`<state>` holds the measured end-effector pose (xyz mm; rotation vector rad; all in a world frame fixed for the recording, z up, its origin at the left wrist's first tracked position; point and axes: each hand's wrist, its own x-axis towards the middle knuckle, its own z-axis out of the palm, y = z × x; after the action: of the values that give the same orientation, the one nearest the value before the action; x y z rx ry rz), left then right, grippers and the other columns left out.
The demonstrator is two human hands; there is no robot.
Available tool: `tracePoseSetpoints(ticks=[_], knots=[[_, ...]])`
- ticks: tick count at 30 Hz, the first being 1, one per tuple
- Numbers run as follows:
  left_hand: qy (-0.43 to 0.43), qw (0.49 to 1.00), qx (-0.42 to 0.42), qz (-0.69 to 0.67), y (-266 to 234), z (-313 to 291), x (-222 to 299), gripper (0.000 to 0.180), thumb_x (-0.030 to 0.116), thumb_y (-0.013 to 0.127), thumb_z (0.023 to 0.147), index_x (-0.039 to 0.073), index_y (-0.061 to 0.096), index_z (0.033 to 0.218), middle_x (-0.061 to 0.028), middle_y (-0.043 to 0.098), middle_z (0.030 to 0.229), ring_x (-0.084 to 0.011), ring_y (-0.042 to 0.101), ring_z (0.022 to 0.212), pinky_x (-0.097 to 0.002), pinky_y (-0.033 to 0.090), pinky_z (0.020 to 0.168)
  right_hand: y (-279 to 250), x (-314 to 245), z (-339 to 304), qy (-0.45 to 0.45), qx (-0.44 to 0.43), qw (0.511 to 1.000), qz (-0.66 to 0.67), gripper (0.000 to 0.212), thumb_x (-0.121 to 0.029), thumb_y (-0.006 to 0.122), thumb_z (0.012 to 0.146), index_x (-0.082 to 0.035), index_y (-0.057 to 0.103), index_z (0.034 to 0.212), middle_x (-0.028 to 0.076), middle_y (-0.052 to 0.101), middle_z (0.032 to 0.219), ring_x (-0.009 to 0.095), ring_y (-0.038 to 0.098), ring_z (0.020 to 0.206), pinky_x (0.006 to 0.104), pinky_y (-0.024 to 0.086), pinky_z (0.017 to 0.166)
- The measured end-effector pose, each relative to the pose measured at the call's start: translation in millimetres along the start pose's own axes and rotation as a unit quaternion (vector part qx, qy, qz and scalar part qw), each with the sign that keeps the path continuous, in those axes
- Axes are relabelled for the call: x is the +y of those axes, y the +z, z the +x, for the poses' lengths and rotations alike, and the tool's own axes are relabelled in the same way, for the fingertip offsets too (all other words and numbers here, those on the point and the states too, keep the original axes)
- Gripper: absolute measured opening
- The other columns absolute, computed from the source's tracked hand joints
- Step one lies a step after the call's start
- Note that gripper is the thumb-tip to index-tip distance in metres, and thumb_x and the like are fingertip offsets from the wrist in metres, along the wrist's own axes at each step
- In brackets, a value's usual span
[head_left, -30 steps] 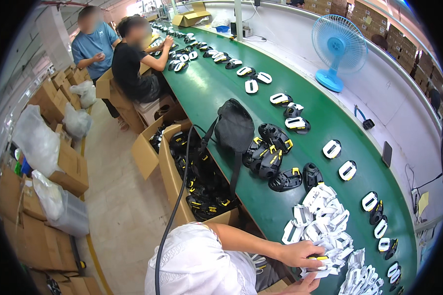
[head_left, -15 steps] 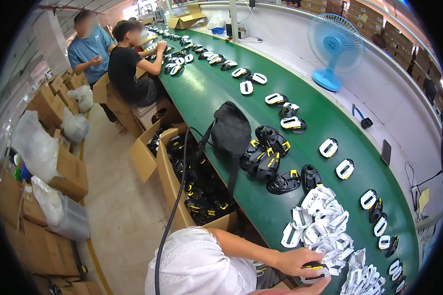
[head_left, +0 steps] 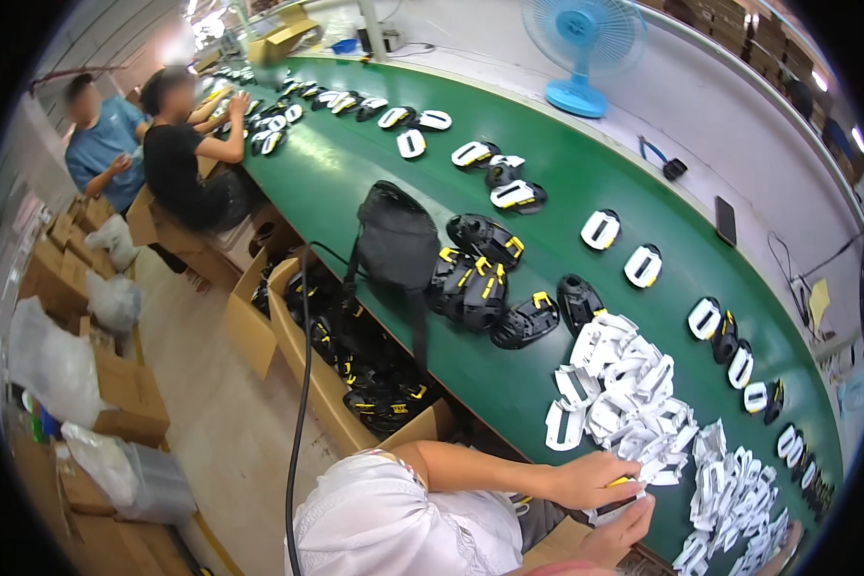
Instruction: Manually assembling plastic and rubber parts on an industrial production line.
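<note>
View turned; white-yellow piece (head_left: 609, 513) between left fingers (head_left: 617, 468) and right fingers (head_left: 640, 510).

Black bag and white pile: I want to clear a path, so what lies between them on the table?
In the head view, black parts with yellow pieces lie on the green table between the bag and the white pile.

Long green bench (head_left: 326, 173), black bag (head_left: 394, 235), black-and-yellow shells (head_left: 485, 302), heaped white frames (head_left: 624, 384), scattered white-topped black pieces (head_left: 516, 196)
</note>
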<state>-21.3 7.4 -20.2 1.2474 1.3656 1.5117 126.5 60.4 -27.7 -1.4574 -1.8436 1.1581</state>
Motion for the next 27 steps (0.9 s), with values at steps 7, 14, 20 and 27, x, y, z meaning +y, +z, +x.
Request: tracePoseSetpoints(ticks=[7,14,20,27], knots=[[0.104,0.987,0.039,0.114,20,-19,5,0.025,0.026,0.052,0.090,0.002,0.053,0.086,-0.0182,0.054,0.062,-0.0361,0.056,0.058,-0.0408,0.040,0.050,-9,-28,-27,-0.080,-0.036,0.994,0.071,0.040,-0.030,0.033,0.098,0.002,0.055,0.088,0.012,0.057,0.076,0.016,0.053,0.066,0.0298,0.043,0.059],[-0.023,0.999,-0.039,0.024,4,-5,9,0.022,0.019,0.053,0.088,0.000,0.057,0.098,-0.0169,0.057,0.069,-0.0265,0.058,0.058,-0.0347,0.044,0.055,2,-9,-12,-0.167,0.007,0.975,0.144,0.032,-0.024,0.046,0.092,0.000,0.050,0.072,0.007,0.045,0.058,0.013,0.045,0.053,0.0287,0.034,0.047],[-0.070,0.997,-0.001,-0.036,0,3,4,0.028,0.023,0.047,0.093,0.000,0.048,0.077,0.0002,0.044,0.060,-0.0073,0.038,0.054,-0.0262,0.030,0.048,4,-38,-6,-0.168,0.009,0.976,0.137,0.019,-0.015,0.055,0.086,0.000,0.053,0.074,0.015,0.047,0.058,0.027,0.047,0.048,0.0351,0.037,0.047],[0.032,0.999,0.001,0.015,25,3,13,0.040,0.029,0.045,0.094,0.000,0.041,0.067,-0.0002,0.036,0.053,-0.0062,0.031,0.051,-0.0263,0.022,0.046,-9,-33,-21,-0.165,0.051,0.967,0.188,0.020,-0.015,0.056,0.085,0.001,0.052,0.073,0.014,0.047,0.057,0.025,0.047,0.047,0.0328,0.035,0.045]])
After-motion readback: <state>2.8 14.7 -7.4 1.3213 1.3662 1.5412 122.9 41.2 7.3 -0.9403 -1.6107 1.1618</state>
